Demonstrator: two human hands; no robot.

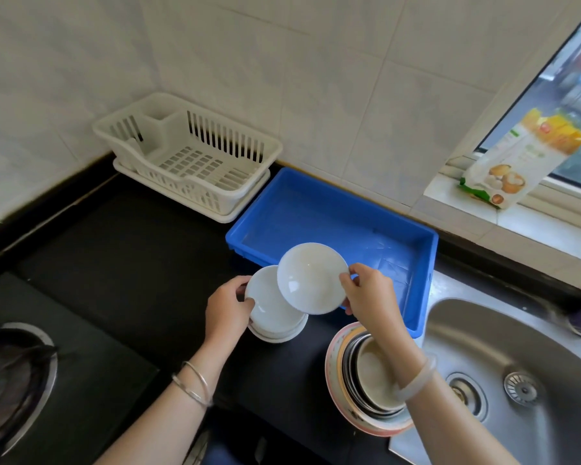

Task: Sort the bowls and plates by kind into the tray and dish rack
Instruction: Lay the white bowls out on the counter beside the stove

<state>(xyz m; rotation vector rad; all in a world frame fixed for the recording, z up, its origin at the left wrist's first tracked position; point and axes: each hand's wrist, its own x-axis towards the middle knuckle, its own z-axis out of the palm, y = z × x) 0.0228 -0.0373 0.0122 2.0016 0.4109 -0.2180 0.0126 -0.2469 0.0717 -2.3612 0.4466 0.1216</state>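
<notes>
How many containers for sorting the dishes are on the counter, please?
2: the white rack sits in the back corner by the wall, and the blue tray lies right of it, beside the sink. Neither holds any dishes.

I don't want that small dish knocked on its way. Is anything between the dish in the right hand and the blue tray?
Nothing visible. The right hand holds the small white dish at the near rim of the blue tray, whose inside looks empty. The left hand holds the stack of dishes off to the side.
</notes>
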